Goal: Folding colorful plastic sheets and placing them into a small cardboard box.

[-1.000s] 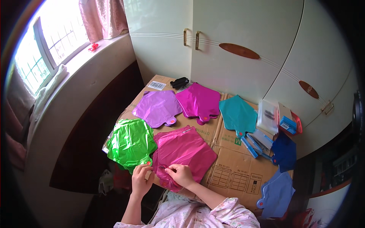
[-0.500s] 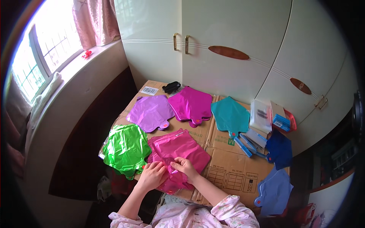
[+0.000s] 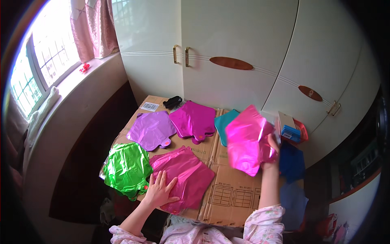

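My left hand [image 3: 158,191] lies flat with fingers spread on a stack of flat, uninflated pink foil balloons [image 3: 191,175] at the near edge of the cardboard. Raised to the right, my right hand [image 3: 271,155] grips one pink foil balloon [image 3: 248,140] by its right side, the thumb over its face. That shiny sheet is slightly blurred and covers much of the teal foil balloons [image 3: 221,127]. Green foil balloons [image 3: 126,168] lie left of my left hand. Farther back are lilac foil balloons [image 3: 151,129] and magenta foil balloons [image 3: 194,118], each with a small tab.
Flattened cardboard [image 3: 227,179] covers the work surface. Dark blue foil balloons [image 3: 292,162] and pale blue ones [image 3: 293,203] sit at its right edge, partly behind my right arm. A red tray [image 3: 302,132] with blue packets, a black object [image 3: 172,102] and white cabinets [image 3: 227,32] stand beyond.
My right hand has lifted a pink foil balloon off the stack and swung it right. My left hand has opened and spread on the stack. The view has shifted slightly.
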The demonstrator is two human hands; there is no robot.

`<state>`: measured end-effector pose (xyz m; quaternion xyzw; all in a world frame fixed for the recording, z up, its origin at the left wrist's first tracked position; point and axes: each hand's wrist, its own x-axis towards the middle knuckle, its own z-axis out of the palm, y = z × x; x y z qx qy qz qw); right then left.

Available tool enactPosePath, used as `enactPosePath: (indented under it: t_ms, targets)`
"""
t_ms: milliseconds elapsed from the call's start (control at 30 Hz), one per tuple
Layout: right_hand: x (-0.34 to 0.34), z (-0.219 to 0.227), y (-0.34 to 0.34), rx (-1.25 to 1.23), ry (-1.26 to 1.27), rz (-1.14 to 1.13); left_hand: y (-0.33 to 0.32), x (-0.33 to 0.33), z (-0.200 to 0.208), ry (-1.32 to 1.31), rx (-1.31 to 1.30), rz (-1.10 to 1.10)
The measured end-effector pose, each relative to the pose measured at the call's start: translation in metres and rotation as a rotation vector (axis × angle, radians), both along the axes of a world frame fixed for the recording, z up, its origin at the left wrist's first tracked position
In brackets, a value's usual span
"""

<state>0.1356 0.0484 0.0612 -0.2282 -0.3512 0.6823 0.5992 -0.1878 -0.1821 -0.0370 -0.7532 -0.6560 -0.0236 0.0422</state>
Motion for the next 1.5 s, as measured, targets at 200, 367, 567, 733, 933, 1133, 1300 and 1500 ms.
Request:
enactPosePath:
  t_ms: [200,367,567,733,933,1133,1300,1500]
  targets:
    - [0.005,0.050,-0.095,0.861,-0.782,0.447,0.009,-0.007,0.008,-0.083,0.014,0.004]
    - [0.004,-0.026,-0.167,1.020,-1.204,0.556,0.071,-0.018,-0.013,-0.206,0.164,-0.065]
    - [0.014,-0.085,-0.190,1.011,-1.457,0.491,0.134,-0.022,0.003,-0.422,0.146,0.189]
    - [-0.024,-0.050,-0.160,1.169,-1.313,0.416,0.158,-0.028,-0.017,-0.451,0.119,0.217]
    - [-0.115,-0.089,-0.102,1.320,-1.622,0.387,0.167,-0.024,-0.022,-0.455,0.153,0.191]
    - [-0.131,-0.108,-0.104,1.216,-1.737,0.515,0.164,-0.039,-0.025,-0.404,0.284,0.386]
    - [-0.131,-0.109,-0.104,1.170,-1.756,0.561,0.127,-0.083,0.013,-0.673,0.407,0.433]
    - [-0.124,-0.109,-0.105,1.176,-1.698,0.492,-0.068,-0.091,0.052,-1.295,-0.013,0.340]
